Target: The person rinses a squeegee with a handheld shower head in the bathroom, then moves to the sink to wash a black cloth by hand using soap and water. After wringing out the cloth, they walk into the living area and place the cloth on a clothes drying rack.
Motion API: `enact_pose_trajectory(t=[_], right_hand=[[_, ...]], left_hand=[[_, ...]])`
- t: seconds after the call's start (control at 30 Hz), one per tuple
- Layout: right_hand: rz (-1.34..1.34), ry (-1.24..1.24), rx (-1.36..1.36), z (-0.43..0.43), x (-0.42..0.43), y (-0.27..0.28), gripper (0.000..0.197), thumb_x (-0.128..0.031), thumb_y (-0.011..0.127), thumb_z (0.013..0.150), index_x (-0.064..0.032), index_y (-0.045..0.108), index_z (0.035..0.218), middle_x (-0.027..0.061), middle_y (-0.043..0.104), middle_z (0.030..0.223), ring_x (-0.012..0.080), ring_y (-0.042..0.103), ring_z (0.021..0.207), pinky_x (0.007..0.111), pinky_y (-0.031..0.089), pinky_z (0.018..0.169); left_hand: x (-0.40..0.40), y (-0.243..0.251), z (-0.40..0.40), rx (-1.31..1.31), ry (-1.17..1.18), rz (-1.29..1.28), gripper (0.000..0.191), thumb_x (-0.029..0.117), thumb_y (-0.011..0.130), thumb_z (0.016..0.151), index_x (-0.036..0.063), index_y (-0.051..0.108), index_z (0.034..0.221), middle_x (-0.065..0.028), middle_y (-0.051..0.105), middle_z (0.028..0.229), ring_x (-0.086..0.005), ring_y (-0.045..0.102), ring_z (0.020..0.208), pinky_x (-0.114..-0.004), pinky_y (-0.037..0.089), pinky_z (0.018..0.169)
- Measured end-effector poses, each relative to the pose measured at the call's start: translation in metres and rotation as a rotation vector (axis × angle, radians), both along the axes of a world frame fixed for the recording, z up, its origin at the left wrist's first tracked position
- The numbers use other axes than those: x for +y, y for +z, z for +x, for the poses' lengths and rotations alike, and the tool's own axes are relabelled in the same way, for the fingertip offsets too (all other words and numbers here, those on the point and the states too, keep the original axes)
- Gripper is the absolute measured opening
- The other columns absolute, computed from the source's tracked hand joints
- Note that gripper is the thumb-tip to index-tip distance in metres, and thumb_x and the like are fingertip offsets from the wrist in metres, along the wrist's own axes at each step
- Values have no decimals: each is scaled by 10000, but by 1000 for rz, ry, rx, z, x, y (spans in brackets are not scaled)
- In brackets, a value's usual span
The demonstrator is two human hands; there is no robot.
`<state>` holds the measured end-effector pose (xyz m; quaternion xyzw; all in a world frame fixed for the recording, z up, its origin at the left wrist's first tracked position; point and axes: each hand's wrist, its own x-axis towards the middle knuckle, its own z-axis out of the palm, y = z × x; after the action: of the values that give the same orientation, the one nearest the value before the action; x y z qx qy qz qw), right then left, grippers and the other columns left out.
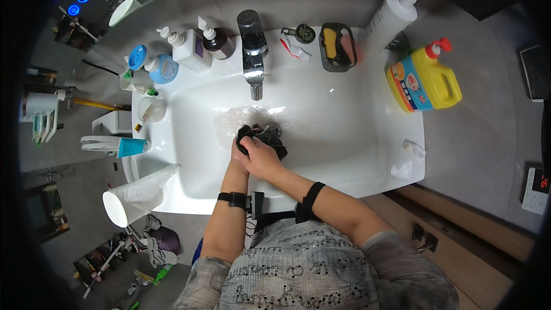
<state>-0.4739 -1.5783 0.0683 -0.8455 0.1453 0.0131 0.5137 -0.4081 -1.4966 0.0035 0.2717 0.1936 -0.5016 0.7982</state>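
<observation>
A bunched dark cloth (pixel 269 137) is in my two hands, low over the front half of a white washbasin (pixel 327 137). My right hand (pixel 260 158) lies across it with the fingers closed on the fabric. My left hand (pixel 239 155) clasps the same cloth from the left side, partly hidden behind the right. Beyond the cloth, shallow rippled water (pixel 232 122) glints on the basin floor. A chrome faucet (pixel 253 58) stands behind, its spout pointing down towards the hands. Whether water is running from it, I cannot tell.
Several pump bottles (pixel 191 54) line the back left rim. A soap dish (pixel 339 47) with soap bars, a white bottle (pixel 389 19) and a yellow pump jug (pixel 424 79) stand at the right. At the left are a plastic cup (pixel 151 110), a blue tube (pixel 133 147) and a white roll (pixel 129 200).
</observation>
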Motion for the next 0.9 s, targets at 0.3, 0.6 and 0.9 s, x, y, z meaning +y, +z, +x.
enact_pose_trajectory(t=[0.3,0.6,0.9], right_hand=[[-394,-11,26,20,-90,-14,285,-368,556,817,-108,608,921,145,608,973,352,569,911,452,455,768],[-278,-233,141,7,-74,-64,624,-396,669,734,-96,458,1237,238,395,1288,401,471,1092,438,406,909],[-92,-37,21,-1,2,24,281,-332,508,843,-61,566,888,197,618,838,376,591,800,453,470,719]], left_hand=[[-22,68,-39,-286,-170,582,321,274,455,913,93,482,1178,-53,583,1019,-187,578,842,-301,478,681],[-5,57,-9,-56,-101,568,579,561,502,826,223,424,1289,-106,368,1366,-332,385,1224,-595,283,957],[-1,8,-20,-114,99,-173,383,330,384,920,35,554,1096,-137,596,1055,-273,577,957,-408,468,851]])
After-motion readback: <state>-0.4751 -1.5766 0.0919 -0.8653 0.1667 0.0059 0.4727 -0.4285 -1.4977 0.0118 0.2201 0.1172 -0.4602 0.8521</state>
